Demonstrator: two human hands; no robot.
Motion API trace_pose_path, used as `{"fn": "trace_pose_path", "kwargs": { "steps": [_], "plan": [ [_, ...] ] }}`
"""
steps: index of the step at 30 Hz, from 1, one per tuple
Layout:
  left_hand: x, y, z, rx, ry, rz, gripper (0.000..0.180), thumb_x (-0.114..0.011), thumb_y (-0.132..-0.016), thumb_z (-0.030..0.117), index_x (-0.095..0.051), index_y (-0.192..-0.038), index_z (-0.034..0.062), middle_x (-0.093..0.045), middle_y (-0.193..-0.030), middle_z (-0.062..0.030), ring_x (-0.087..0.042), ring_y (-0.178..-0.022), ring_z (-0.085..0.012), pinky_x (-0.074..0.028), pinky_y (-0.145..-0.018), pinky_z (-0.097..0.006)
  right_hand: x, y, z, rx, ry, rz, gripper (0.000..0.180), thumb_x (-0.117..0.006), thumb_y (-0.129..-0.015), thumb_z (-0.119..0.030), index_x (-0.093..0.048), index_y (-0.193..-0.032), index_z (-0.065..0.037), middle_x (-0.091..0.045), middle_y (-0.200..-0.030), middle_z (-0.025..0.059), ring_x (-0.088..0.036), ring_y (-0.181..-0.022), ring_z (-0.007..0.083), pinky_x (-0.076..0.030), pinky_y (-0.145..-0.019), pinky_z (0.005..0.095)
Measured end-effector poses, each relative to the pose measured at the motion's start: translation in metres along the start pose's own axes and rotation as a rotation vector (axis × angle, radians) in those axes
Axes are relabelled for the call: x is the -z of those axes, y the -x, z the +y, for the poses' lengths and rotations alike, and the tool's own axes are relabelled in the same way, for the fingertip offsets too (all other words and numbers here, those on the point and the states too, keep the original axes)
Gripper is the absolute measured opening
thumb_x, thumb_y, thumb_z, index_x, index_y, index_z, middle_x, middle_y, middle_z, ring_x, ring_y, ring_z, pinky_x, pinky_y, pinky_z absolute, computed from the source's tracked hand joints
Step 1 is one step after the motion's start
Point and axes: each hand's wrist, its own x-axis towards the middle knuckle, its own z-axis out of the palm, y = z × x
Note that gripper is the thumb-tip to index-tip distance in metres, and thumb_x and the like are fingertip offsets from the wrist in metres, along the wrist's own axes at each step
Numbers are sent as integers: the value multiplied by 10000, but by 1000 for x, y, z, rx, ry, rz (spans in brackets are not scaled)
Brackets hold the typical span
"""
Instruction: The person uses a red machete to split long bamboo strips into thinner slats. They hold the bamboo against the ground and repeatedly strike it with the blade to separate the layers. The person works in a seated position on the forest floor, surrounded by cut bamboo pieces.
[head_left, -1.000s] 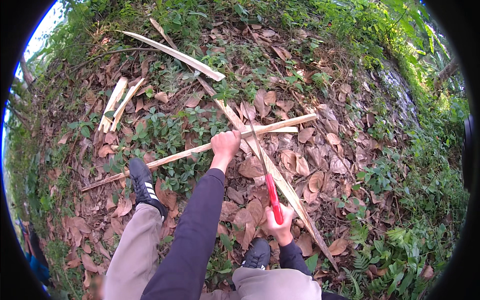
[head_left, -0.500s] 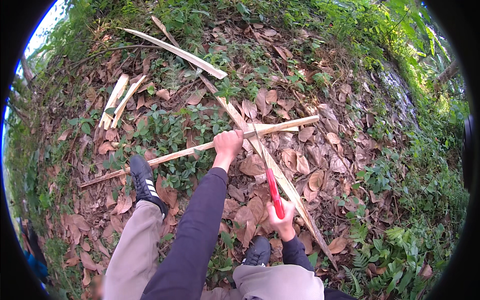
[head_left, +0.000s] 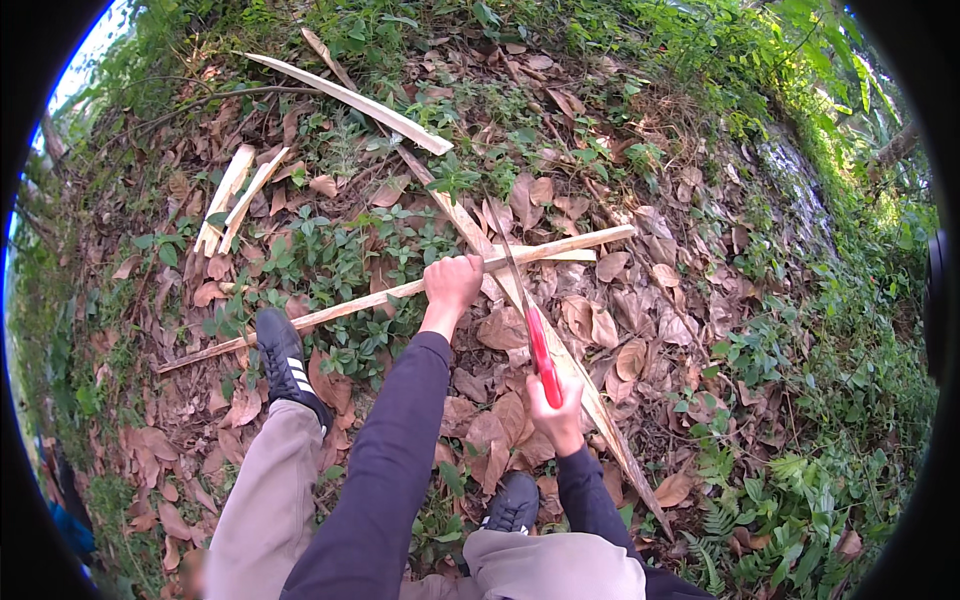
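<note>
My left hand [head_left: 453, 281] is closed round a long, thin wooden strip [head_left: 375, 299] that slants from the lower left up to the right. This strip crosses over a longer split wooden plank [head_left: 583, 385] lying on the ground. In my right hand [head_left: 556, 412] is a hand saw [head_left: 540, 350] with a red handle, gripped from below. Its narrow blade lies across the strip just right of my left hand, near the crossing. My left shoe [head_left: 287, 362] is at the strip's lower left part. A short pale piece of wood [head_left: 566, 255] shows partly beneath the strip.
A pale pointed strip [head_left: 350, 98] lies at the top, across the plank's far end. Two short split pieces [head_left: 228, 195] rest on the left among leaves. Dry brown leaves and low green plants cover the sloping ground. My right shoe [head_left: 513, 503] is at the bottom.
My right hand has pushed the saw forward, away from me, so more of the blade reaches past the strip. My left hand keeps its grip on the strip.
</note>
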Motion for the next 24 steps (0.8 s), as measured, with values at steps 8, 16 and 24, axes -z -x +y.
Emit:
{"fn": "trace_pose_path", "kwargs": {
  "steps": [8, 16, 24],
  "plan": [
    [8, -13, -3, 28, -42, -14, 510, -397, -906, 334, -709, -662, 13, -673, -684, -216, -676, -658, -407, -545, -658, -501, -15, 4, -19, 1, 35, 12, 179, -626, -767, -71, -527, -624, -29, -450, -467, 58, -461, -395, 125, -380, -444, 314],
    [5, -8, -3, 34, -23, -30, 508, -403, -907, 348, -713, -690, 8, -671, -704, -234, -675, -675, -414, -545, -685, -513, -21, -39, -22, 19, 59, 44, 253, -612, -801, -71, -471, -596, -27, -426, -457, 59, -406, -392, 127, -324, -416, 332],
    [8, -22, 1, 62, 6, 40, 513, -406, -911, 351, -709, -683, 5, -670, -713, -244, -674, -675, -415, -535, -675, -530, 4, 33, -37, 47, 59, 5, 240, -616, -810, -55, -494, -604, -30, -436, -474, 30, -422, -412, 93, -332, -429, 297]
  ]
}}
